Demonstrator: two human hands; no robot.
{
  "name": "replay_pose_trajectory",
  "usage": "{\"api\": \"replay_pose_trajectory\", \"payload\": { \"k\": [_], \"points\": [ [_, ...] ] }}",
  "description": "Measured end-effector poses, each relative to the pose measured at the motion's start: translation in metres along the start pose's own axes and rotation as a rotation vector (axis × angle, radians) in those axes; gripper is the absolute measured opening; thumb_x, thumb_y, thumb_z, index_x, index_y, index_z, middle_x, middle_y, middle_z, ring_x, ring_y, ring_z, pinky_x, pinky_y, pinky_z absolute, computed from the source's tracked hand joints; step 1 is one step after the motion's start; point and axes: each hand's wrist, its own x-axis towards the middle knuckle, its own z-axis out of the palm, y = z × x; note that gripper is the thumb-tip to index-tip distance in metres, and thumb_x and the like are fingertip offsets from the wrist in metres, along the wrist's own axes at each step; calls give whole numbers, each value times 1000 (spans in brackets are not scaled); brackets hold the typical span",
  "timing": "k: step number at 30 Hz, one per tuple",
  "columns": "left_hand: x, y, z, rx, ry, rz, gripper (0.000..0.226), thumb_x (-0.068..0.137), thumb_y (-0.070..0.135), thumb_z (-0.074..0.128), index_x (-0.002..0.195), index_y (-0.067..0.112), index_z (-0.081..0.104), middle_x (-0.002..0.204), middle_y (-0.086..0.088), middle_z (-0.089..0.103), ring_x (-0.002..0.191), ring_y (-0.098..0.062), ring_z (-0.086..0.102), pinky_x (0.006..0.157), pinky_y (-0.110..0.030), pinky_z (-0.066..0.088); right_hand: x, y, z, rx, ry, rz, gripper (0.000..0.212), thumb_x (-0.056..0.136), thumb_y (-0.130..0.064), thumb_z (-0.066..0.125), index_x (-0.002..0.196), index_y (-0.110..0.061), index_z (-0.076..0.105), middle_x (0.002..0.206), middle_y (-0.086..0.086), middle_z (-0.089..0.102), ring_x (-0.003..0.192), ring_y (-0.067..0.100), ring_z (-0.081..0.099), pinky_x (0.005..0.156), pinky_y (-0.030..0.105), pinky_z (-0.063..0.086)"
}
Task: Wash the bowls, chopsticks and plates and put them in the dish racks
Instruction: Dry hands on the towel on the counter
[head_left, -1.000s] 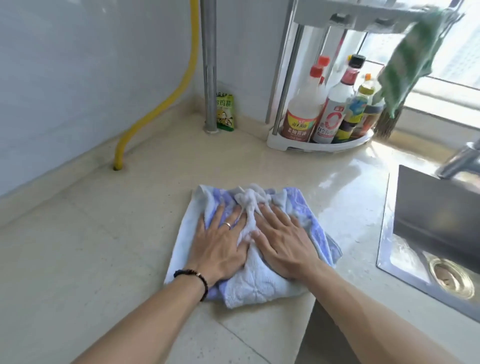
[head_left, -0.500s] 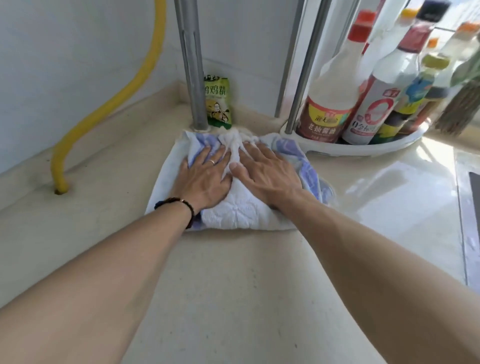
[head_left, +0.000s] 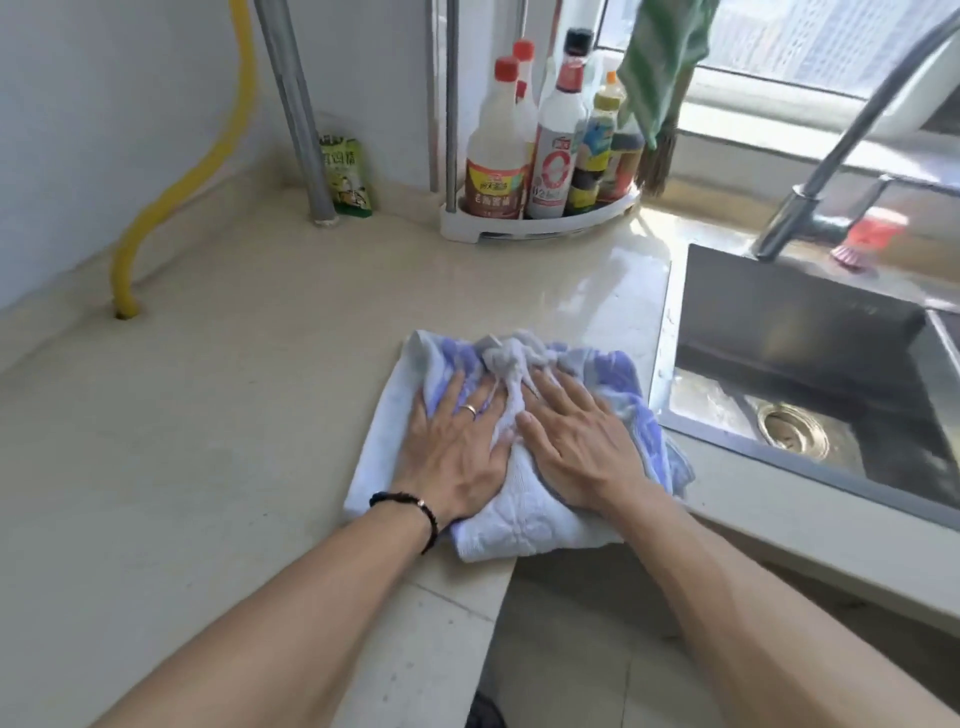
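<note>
With the left hand (head_left: 453, 451) and right hand (head_left: 577, 446) spread flat, pressing the bunched cloth (head_left: 524, 512) on the bench (head_left: 218, 415) beside the sink (head_left: 810, 364), even pressure and overlapping strokes would wipe best; no bowls, chopsticks or plates show.

Bright daylight pours in from the window (head_left: 810, 47) at the upper right, which is washed out to near white. It throws a glossy glare across the wet worktop (head_left: 597, 291) beside the sink (head_left: 779, 332), whose inner wall stays dark. Shadows are soft. The wide lens bends the pipe (head_left: 296, 114) and forearms toward the edges, and fine detail is slightly smeared throughout.
</note>
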Motion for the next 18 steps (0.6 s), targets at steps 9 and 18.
{"api": "replay_pose_trajectory", "payload": {
  "k": [9, 18],
  "points": [
    [127, -26, -2, 70, 39, -34, 72, 93, 55, -2, 161, 31, 3, 168, 12, -2, 154, -11, -8, 125, -42, 4, 118, 43, -12, 0, 69, 33, 62, 102, -56, 5, 160, -34, 5, 169, -6, 2, 155, 15, -2, 125, 40, 5],
    [226, -20, -14, 106, 66, -99, 56, 108, 41, 22, 161, 26, 12, 168, 9, 6, 155, -17, -1, 124, -39, 3, 208, 88, -33, -44, 65, 48, 60, 105, -52, 15, 161, -30, 11, 169, -3, 5, 155, 18, 3, 123, 42, 9]
  ]
}}
